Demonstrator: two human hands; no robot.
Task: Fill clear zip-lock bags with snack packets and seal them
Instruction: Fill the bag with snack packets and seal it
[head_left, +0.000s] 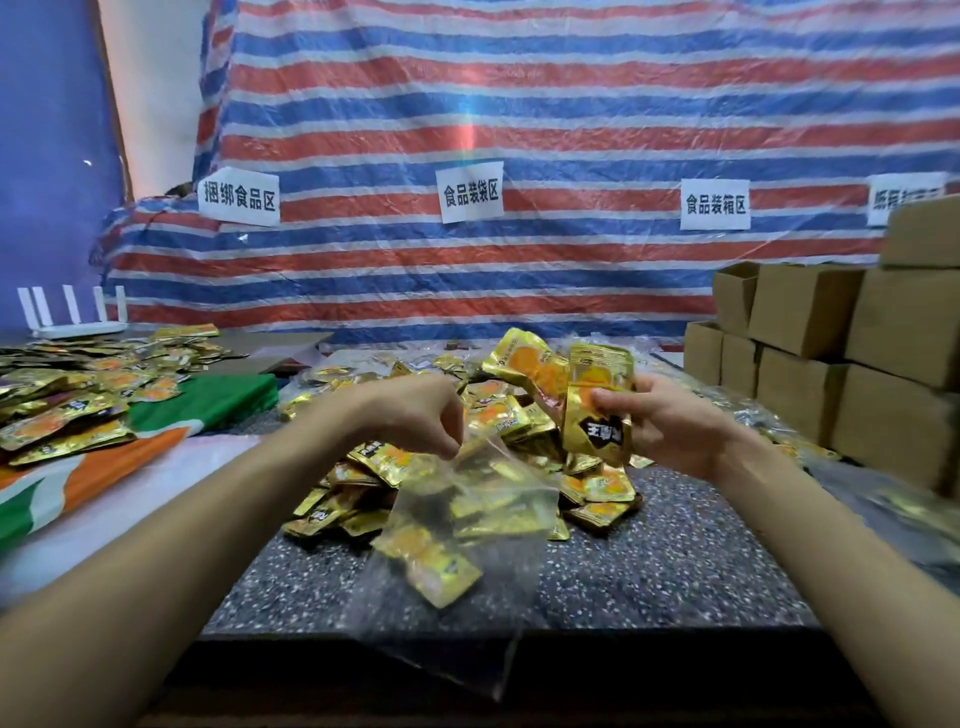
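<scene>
Striped red, blue and white tarpaulin (571, 130) was noted across the far wall, with white paper labels (470, 191) fixed to it in a row. A dark speckled worktop (675, 561) was recorded in the near centre. A loose heap of gold snack packets (498, 421) was found spread over its far half.

The left hand (415, 410) was held above this heap, fingers curled downward and pinched on the upper edge of a clear zip-lock bag (498, 499). The bag was seen hanging from that grip, its lower part draped towards the near edge of the worktop. One gold packet (431, 564) was observed inside the bag, low on its left side.

The right hand (670, 421) was raised to the right of the bag, clamped on a fanned bunch of packets (592, 395). Three could be counted, though the exact number could not be confirmed. The two hands were apart, not touching.

A second spread of packets (78, 395) was recorded at far left on a green, orange and white cloth (208, 400), with a white router (72, 317) behind it. Brown cardboard boxes (810, 353) were stacked at right, beside the worktop.
</scene>
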